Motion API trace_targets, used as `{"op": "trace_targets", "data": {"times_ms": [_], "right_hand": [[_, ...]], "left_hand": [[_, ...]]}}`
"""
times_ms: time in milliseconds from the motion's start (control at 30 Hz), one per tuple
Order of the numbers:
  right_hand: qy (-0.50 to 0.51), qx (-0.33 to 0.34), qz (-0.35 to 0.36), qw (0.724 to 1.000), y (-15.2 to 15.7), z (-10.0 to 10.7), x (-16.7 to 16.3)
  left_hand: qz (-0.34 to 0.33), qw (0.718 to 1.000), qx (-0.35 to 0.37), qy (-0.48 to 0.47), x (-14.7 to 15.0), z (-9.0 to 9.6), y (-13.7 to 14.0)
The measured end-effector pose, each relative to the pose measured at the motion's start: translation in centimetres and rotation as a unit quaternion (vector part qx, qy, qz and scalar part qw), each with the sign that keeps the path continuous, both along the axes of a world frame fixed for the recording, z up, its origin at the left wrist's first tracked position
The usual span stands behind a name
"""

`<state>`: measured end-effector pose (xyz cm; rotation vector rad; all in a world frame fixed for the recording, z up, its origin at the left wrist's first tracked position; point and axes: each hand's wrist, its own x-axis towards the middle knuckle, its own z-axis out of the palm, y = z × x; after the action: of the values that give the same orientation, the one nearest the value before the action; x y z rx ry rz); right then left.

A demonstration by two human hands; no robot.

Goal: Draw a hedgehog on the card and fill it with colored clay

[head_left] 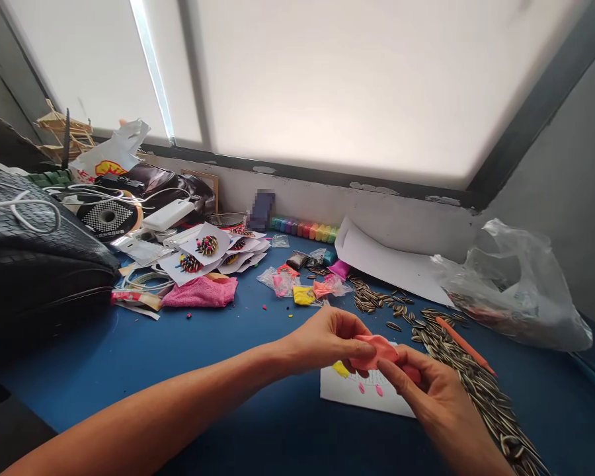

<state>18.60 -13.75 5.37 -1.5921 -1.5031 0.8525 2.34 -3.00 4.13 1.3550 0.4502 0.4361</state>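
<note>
Between my two hands a flattened piece of coral-pink modelling clay (375, 349) is stretched out. My left hand (330, 337) pinches its left side with thumb and fingers. From the right, my right hand (421, 380) grips the same clay, its thumb pressed on the lower edge. Below the hands lies a white sheet of paper (342, 391), partly covered by them. On it are a yellow patch of clay (341, 369) and two small pink pieces (370, 389). Just right of my right hand spreads a long pile of striped sunflower seeds (480, 390).
An orange pen-like stick (466, 345) rests on the seeds. Behind are clay packets (303, 295), a row of coloured clay blocks (305, 229) and a plastic bag (520, 297). At left are a pink cloth (201, 292), decorated papers (211, 244) and a black bag (34, 258).
</note>
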Motion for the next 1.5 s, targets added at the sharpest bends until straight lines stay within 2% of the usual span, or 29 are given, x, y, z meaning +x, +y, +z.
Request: {"op": "trace_targets", "data": {"times_ms": [133,267,467,667,833,1000,1167,1300,1500], "right_hand": [[0.002,-0.012,-0.005,1.000,0.0,-0.3,0.0],[0.000,-0.011,0.002,1.000,0.0,-0.3,-0.2],[-0.037,0.002,-0.030,0.999,0.2,-0.4,-0.3],[0.028,-0.030,-0.011,0.999,0.2,-1.2,-0.5],[0.015,-0.028,-0.022,0.999,0.1,-0.9,-0.5],[0.010,-0.025,-0.017,0.999,0.2,-1.0,0.0],[-0.035,0.004,-0.037,0.999,0.3,-0.4,0.3],[-0.011,0.018,-0.054,0.998,0.3,0.1,0.3],[0.004,0.034,-0.042,0.999,0.3,-0.7,0.3]], "left_hand": [[-0.029,0.999,0.021,0.022,-0.2,-0.2,0.2],[0.019,0.998,0.039,0.038,-0.1,-0.3,0.3],[0.038,0.999,-0.002,0.027,0.4,-0.3,-0.3],[0.040,0.998,-0.040,0.026,0.5,-0.2,-0.9],[0.022,0.998,-0.050,0.010,0.3,-0.5,-0.5],[-0.049,0.997,-0.061,-0.004,0.3,-0.9,-0.4],[-0.029,0.998,-0.052,0.007,0.3,-0.9,-0.2],[-0.030,0.998,-0.048,0.025,0.3,-0.7,-0.3],[-0.029,0.999,-0.041,0.022,0.4,-0.7,-0.7]]}}
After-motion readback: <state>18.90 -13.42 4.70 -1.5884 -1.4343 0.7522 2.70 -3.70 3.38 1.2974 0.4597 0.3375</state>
